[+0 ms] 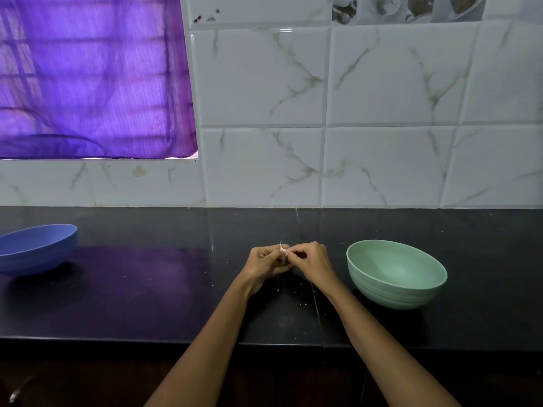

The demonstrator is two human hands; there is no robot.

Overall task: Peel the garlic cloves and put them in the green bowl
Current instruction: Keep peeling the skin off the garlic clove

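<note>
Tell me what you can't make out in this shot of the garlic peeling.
- Garlic clove, head view: mostly hidden by the left hand and right hand; how much is peeled is unclear.
- Blue bowl: cut off by the left edge, its inside out of sight.
- Specks on the counter: too small to identify.

The scene is dim and softly lit. Daylight filters through a purple curtain [88, 77] at upper left and throws a violet sheen across the glossy black surface [132, 289] below it. The white wall tiles [382, 83] catch an even, cool light with a small glare spot near the top. Faint, diffuse shadows sit under the green bowl [396, 274] and the blue bowl [35, 248]. Wide-angle distortion bends the tile lines and stretches the frame's edges. Focus is slightly soft overall, and the bottom strip falls into near darkness.
</note>
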